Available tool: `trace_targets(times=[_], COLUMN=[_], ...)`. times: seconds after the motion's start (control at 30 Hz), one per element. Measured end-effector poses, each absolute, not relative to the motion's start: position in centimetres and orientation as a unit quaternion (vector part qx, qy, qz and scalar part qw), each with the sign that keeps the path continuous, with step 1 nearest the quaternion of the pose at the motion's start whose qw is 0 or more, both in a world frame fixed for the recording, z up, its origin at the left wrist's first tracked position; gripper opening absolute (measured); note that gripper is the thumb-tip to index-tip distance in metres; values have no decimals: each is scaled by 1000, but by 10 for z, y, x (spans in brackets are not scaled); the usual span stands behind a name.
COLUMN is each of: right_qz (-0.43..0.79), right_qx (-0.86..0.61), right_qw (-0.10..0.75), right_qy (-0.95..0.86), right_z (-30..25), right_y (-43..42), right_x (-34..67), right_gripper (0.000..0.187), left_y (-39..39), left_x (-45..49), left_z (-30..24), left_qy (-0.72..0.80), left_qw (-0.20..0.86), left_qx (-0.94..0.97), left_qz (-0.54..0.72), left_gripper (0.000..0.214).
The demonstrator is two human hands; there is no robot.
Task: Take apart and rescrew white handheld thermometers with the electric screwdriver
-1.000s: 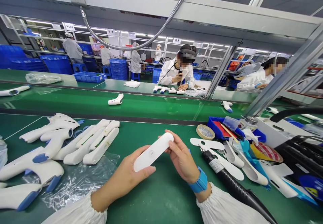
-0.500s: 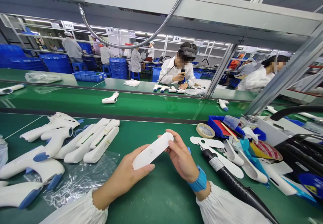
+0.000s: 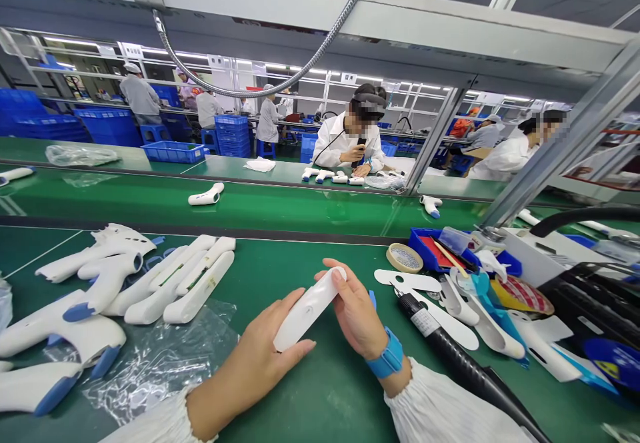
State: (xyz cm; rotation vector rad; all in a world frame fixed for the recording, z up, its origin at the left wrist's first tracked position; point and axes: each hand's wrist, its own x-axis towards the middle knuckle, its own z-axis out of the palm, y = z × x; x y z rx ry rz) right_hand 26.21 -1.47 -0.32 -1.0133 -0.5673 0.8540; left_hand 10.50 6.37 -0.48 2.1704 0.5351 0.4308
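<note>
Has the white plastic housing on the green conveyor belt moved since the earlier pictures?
Yes: the white plastic housing has moved left along the green conveyor belt, judged against the blue crate behind it.

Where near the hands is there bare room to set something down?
Bare green mat shows beyond the white casing held by the left hand and right hand, toward the tape roll; also between the plastic film and the black tool. Crowded: around the blue tray at right, and the white housings at left.
</note>
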Motion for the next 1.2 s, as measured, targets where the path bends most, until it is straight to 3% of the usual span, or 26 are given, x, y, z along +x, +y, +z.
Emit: trace_targets(times=[0.13, 0.3, 0.7, 0.77, 0.87, 0.97, 1.2], right_qz=[398, 411, 425, 420, 425, 450, 561], right_qx=[-452, -446, -444, -452, -468, -480, -503], right_qw=[764, 767, 766, 768, 761, 739, 628], right_qy=[-231, -210, -189, -172, -148, -146, -197], right_z=[-5, -6, -5, -7, -11, -17, -23], right_y=[-13, -13, -11, -11, -9, -6, -4], right_x=[262, 263, 264, 264, 265, 264, 255], right_gripper=[31, 32, 36, 38, 41, 37, 34], left_y=[71, 74, 59, 60, 61, 61, 60], left_x=[104, 103, 106, 107, 107, 106, 101], left_z=[5, 15, 12, 12, 11, 10, 14], left_qy=[205, 151, 190, 191, 198, 209, 205], left_qw=[480, 498, 495, 515, 533, 531, 515], left_qx=[850, 854, 848, 836, 821, 812, 805], left_qz=[72, -2, 20, 18, 56, 123, 213], left_gripper=[78, 35, 28, 36, 64, 68, 54])
